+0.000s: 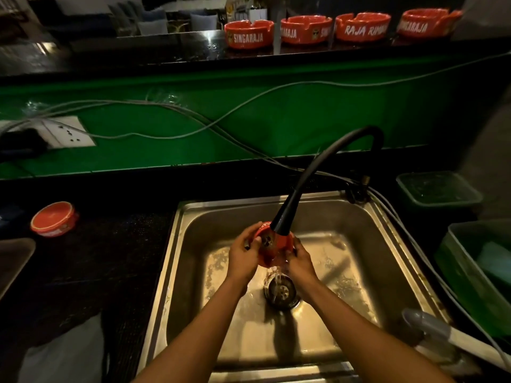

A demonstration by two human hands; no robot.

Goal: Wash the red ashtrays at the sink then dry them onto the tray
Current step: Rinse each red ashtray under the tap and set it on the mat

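Note:
Both my hands hold one red ashtray point(272, 248) tilted on edge over the steel sink point(190, 217), right under the black faucet spout point(284, 219). My left hand point(243, 251) grips its left rim and my right hand point(300, 261) its lower right side. Water runs off it toward the drain point(282, 291). Several more red ashtrays stand in a row on the upper bar ledge, from the left one point(249, 34) to the right one point(430, 23). Another red ashtray point(52, 219) lies upside down on the dark mat left of the sink.
A corner of a dark tray point(13, 261) shows at the left edge. Green plastic tubs point(438, 190) point(475, 275) stand right of the sink. Loose cables point(193, 117) hang along the green wall by a socket plate point(66, 131). A white cloth point(66, 352) lies at lower left.

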